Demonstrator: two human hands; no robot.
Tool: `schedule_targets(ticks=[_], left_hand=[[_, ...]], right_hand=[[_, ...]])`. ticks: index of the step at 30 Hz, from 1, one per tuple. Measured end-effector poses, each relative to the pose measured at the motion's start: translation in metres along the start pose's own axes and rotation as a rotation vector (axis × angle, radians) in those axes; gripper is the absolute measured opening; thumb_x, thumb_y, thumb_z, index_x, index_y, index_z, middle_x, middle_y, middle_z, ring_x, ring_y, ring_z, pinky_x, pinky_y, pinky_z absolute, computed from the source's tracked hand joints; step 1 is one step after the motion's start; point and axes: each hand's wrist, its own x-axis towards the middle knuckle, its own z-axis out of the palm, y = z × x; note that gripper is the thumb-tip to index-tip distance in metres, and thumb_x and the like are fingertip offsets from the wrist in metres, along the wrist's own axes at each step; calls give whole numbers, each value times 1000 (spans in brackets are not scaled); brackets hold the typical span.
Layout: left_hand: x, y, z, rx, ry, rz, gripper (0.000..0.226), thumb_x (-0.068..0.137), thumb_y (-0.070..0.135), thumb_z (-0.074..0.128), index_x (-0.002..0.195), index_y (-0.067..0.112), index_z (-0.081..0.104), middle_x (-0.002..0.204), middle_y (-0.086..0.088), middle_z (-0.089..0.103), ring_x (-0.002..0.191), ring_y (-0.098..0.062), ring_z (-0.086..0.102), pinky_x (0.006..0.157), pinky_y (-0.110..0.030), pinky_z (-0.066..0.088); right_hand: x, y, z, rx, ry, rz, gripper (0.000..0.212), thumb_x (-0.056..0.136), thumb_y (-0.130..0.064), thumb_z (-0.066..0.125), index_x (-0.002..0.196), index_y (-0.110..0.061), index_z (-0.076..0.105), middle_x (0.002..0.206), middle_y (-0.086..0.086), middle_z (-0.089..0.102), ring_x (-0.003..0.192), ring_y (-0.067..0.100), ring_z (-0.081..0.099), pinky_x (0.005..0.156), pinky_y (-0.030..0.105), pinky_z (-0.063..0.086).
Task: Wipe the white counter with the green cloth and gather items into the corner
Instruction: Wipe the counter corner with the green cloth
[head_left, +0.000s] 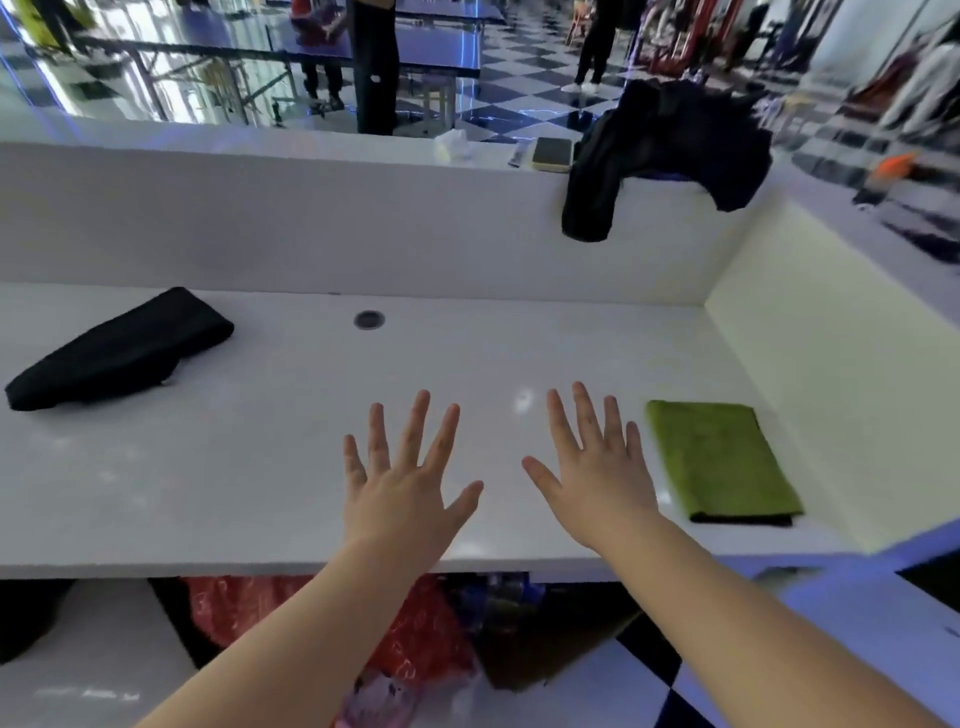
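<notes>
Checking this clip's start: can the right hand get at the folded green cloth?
Probably yes: the right hand is spread open beside the folded green cloth, with only bare white counter between them.

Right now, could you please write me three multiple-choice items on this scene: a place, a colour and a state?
1. Where does the green cloth lie on the counter? A) right of the right hand B) in a bucket C) over a tap
2. What colour is the folded bundle at the counter's left? A) red B) black C) white
3. How are the hands? A) fists B) spread open, empty C) gripping the cloth
Answers: 1 A, it lies flat beside that hand; 2 B, plainly black; 3 B, the left hand and the right show straight, splayed fingers.
</notes>
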Motion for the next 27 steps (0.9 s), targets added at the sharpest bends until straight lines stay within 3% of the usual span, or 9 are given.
schedule_targets(ticks=[6,17,24,27], left_hand=[[33,41,12,14,-32,109,80,87,81,7,140,47,-41,148,15,-51,137,-33,-47,110,-56,-29],[94,113,41,65,-91,357,76,89,74,4,139,43,-45,147,12,-54,137,-31,-48,116,-51,-23],[125,176,76,72,-157,406,74,94,69,7,140,42,-44,147,13,-53,134,-28,-52,116,-46,-23],[140,207,97,81,-201,376,70,89,67,-5,139,40,-45,146,12,-55,134,-27,-52,117,-45,-22]], right_hand=[[8,43,7,29,-23,101,74,91,-70,4,133,-36,-47,149,-4,-46,143,31,-30,118,50,-9],[17,122,23,79,2,282,73,84,-72,-6,135,-37,-45,150,-4,-43,146,31,-24,119,48,-5],[37,197,56,106,0,293,71,90,-68,-1,135,-36,-44,155,-3,-35,146,30,-22,118,46,-5],[55,236,75,120,-30,248,70,92,-68,1,135,-36,-44,154,-3,-36,147,29,-21,119,46,-4]])
